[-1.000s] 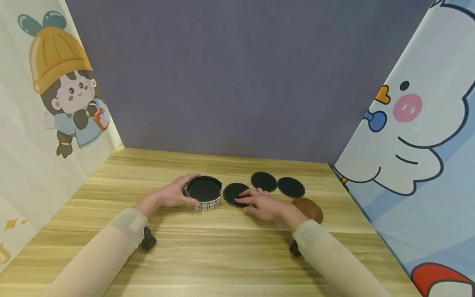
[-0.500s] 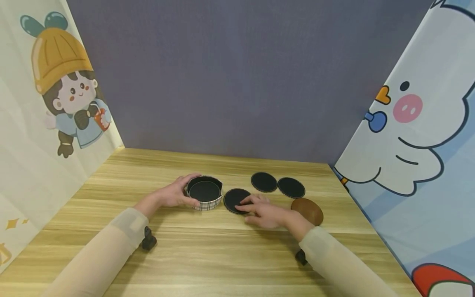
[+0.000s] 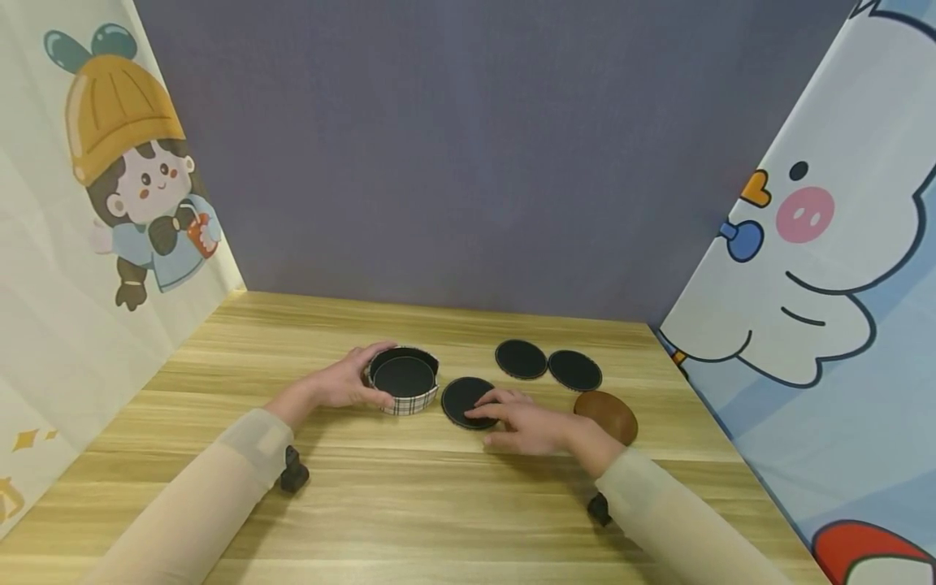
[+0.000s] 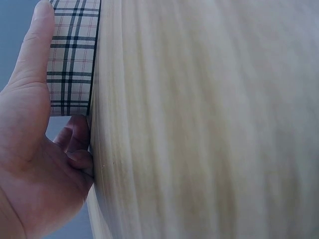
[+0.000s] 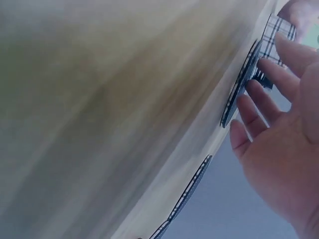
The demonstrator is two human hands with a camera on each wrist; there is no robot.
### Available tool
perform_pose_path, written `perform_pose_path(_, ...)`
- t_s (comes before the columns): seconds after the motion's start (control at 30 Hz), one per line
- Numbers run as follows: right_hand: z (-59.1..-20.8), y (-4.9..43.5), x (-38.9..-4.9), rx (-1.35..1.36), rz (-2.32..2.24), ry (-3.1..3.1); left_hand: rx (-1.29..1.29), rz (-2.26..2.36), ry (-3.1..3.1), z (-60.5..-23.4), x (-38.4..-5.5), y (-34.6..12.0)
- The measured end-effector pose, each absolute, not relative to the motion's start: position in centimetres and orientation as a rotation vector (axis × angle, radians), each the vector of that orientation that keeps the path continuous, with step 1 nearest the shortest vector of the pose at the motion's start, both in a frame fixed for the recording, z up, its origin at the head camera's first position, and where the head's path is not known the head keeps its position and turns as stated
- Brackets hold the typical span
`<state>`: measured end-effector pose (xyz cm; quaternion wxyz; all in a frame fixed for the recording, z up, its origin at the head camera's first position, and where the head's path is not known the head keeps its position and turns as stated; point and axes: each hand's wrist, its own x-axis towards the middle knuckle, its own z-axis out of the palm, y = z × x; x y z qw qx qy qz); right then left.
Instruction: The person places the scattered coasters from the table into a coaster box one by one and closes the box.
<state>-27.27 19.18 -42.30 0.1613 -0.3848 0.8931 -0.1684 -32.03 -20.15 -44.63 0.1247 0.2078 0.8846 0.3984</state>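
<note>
My left hand (image 3: 342, 382) grips the side of a round coaster holder (image 3: 413, 404) with a plaid outer wall and black inside. In the left wrist view, the thumb lies along the plaid wall (image 4: 72, 59). A black disc, apparently a coaster, lies inside the holder. Just right of the holder is a flat round black coaster (image 3: 459, 400) with stitched edging. The fingertips of my right hand (image 3: 528, 424) rest on this coaster's top, fingers extended, as the right wrist view of the coaster (image 5: 240, 87) also shows.
Two more black coasters, one (image 3: 521, 359) beside the other (image 3: 575, 370), lie farther back on the wooden table (image 3: 409, 504). A brown rounded object (image 3: 608, 416) is at the right, partly behind the right forearm. A grey panel (image 3: 453, 162) stands at the back.
The coaster under my right fingertips has slid toward me along the table, and the right hand has moved with it. The left hand and holder have stayed in place.
</note>
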Motion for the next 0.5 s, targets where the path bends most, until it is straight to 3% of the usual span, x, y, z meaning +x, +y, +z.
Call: perform_pose_path(0.5, -42.1, 17.6, -31.0, -1.041, -0.501, 2.543, 0.611, 1.144, 2.590, -44.7, -32.1, -20.1)
